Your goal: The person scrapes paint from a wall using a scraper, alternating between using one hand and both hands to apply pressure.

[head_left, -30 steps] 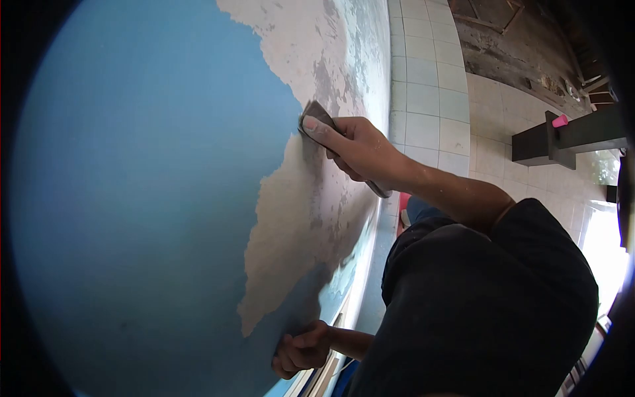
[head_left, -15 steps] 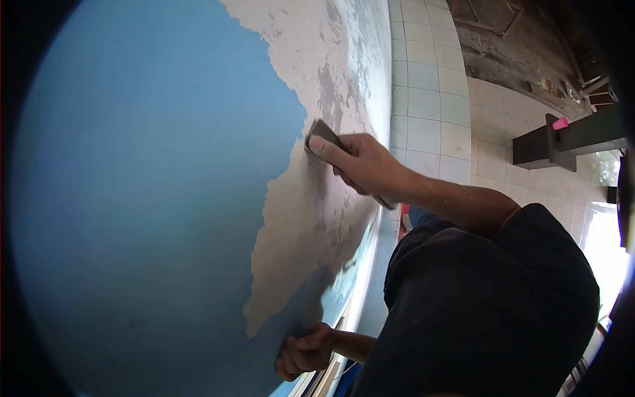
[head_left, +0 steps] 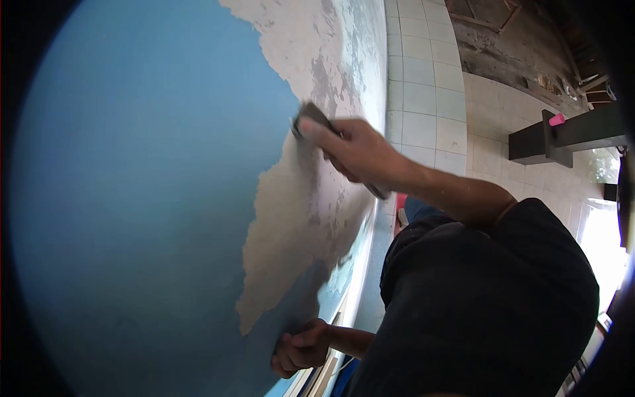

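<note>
- The wall (head_left: 145, 185) fills the left of the view, coated in smooth blue paint that grows darker toward the bottom.
- A pale bare patch (head_left: 281, 241) runs down the wall beside the blue, its border ragged, narrowing to a point near the lower end; grey blotches mark its upper right part.
- The left hand (head_left: 301, 347) is low in the view, in shadow against or just beside the blue paint, its fingers curled into a fist; whether anything is inside cannot be told.
- The scraper (head_left: 313, 117), dark and flat, is at the ragged border between blue paint and bare patch, tilted, its front end seemingly on the wall; blur hides the exact contact.
- The right hand (head_left: 357, 149) grips the scraper, thumb laid along its near face, slightly blurred; the other end of the tool pokes out below the palm.
- Pale tiles (head_left: 420, 99) run in a band just right of the wall.
- A dark shirt (head_left: 476, 304) covers the person's body at lower right, a bare forearm (head_left: 456, 192) reaching from its sleeve to the right hand.
- Farther right, a pink cup (head_left: 557, 120) sits against a dark post (head_left: 589, 129), above a bright opening (head_left: 603, 245).
</note>
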`<state>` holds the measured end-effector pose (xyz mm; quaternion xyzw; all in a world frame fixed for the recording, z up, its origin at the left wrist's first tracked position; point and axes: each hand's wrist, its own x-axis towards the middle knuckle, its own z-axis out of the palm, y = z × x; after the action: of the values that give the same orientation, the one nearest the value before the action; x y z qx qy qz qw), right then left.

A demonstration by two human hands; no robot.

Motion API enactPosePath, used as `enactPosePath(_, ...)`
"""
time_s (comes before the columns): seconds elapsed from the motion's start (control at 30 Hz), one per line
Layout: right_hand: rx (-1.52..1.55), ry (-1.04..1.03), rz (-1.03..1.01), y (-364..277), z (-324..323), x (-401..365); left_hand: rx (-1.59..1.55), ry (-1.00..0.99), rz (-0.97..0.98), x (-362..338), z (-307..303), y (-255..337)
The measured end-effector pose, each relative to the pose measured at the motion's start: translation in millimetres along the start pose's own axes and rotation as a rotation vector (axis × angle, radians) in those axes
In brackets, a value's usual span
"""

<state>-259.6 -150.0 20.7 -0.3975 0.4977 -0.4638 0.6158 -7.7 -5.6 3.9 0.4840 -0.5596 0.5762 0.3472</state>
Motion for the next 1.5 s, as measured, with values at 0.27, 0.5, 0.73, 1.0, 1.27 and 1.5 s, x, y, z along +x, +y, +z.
enactPosePath(0.27,0.037,-0.001,-0.041,0.1,1.4,1.3,-0.03,0.023,-0.014,-5.2,-2.1,-2.7)
enactPosePath(0.5,0.026,0.028,-0.055,-12.9,0.8,3.8,-0.007,-0.013,-0.016,-3.0,-2.5,-1.1)
enactPosePath(0.73,0.015,0.035,-0.051,5.6,3.9,6.6,-0.019,-0.02,-0.011,-3.2,-2.3,-1.5)
enactPosePath(1.0,0.012,-0.02,-0.031,1.8,-3.3,7.4,-0.013,-0.003,-0.016,-0.8,-0.4,-0.6)
enactPosePath(1.27,0.001,-0.008,0.092,9.3,-0.2,3.1,0.0,-0.017,-0.012,-1.7,-1.4,-1.4)
enactPosePath(1.5,0.026,0.014,-0.015,1.7,-6.4,12.8,0.001,0.004,-0.024,-1.7,-0.9,1.7)
